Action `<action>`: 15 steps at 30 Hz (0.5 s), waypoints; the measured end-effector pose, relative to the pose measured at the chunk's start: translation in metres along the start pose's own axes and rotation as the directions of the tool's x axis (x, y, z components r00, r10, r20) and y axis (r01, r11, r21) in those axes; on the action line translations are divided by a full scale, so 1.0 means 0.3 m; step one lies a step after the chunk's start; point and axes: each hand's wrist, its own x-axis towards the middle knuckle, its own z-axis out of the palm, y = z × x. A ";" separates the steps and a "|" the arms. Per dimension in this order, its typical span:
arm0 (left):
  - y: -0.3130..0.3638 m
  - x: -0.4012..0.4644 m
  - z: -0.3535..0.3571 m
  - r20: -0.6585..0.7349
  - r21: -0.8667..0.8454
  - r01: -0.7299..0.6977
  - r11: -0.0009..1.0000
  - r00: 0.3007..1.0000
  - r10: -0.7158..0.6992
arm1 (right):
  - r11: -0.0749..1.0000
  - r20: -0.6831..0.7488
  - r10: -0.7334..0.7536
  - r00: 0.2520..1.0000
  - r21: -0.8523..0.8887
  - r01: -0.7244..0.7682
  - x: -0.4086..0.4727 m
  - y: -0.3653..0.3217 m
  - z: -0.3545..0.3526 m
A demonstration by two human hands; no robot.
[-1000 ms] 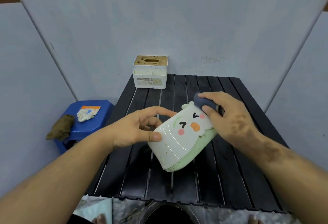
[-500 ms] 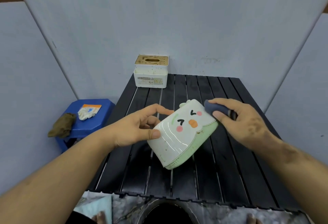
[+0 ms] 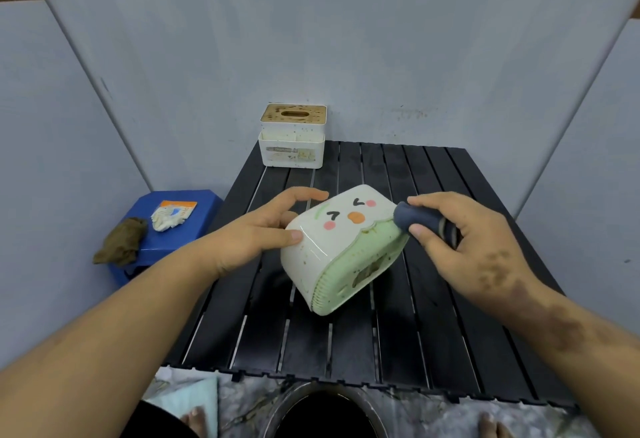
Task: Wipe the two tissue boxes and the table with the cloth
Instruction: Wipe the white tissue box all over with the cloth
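Tabletop [image 3: 433, 299]: cloth [image 3: 417, 218] slid rightward

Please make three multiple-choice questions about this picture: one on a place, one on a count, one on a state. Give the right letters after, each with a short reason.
1. Where does the white tissue box with the wooden lid stand?
A. at the far left corner of the black table
B. on the blue stool
C. in the person's lap

2. How many tissue boxes are in view?
A. one
B. two
C. three

3. How is the cartoon-face tissue box placed?
A. flat on the table
B. upside down on the floor
C. tilted, held by the left hand

Answers:
1 A: it sits on the slats at the far left, against the wall.
2 B: only the wooden-lid box and the cartoon-face box show.
3 C: the left hand holds it tilted while the right hand presses the dark cloth to its edge.
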 end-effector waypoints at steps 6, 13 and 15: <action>0.015 0.009 0.013 -0.038 0.163 -0.008 0.987 0.999 0.014 | 0.999 0.024 0.009 1.000 -0.040 -0.008 0.029 -0.020 0.028; 0.024 0.008 -0.001 -0.014 0.144 0.025 0.989 1.000 -0.023 | 0.990 0.087 0.114 0.990 -0.087 -0.107 0.056 -0.017 0.048; 0.027 0.008 -0.003 -0.008 0.141 0.029 0.990 1.000 -0.028 | 0.988 0.091 0.129 0.988 -0.096 -0.120 0.065 -0.023 0.052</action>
